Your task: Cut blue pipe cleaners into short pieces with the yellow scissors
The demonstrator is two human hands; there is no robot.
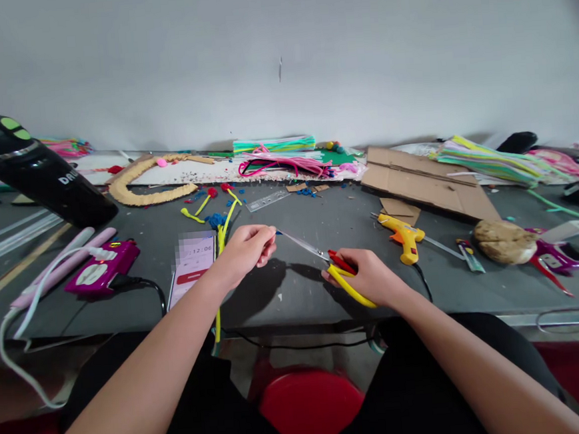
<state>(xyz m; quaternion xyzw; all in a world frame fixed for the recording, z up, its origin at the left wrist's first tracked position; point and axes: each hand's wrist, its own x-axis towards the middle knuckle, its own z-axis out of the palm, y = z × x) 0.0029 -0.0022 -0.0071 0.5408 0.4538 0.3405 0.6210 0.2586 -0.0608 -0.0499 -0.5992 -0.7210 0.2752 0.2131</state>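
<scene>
My right hand (359,275) is wrapped round the handles of a pair of scissors (345,283), one handle red and the other yellow. Their blades point left and up, towards my other hand. With thumb and fingers pinched together, my left hand (252,247) grips a small dark-blue bit (279,232) at the blade tips; its kind cannot be made out. Yellow fuzzy pipe cleaners (232,215) with a red end lie just behind my left hand. A phone (192,268) showing a timer lies beside that forearm, and blue scraps (216,220) lie above it.
To the right are a yellow glue gun (405,236), a cardboard sheet (417,180) and a purple power strip (556,256). Leftward stand a black vacuum (40,173), another purple strip (103,270) and cables. Pipe-cleaner bundles (285,164) and a clear ruler (268,200) lie behind.
</scene>
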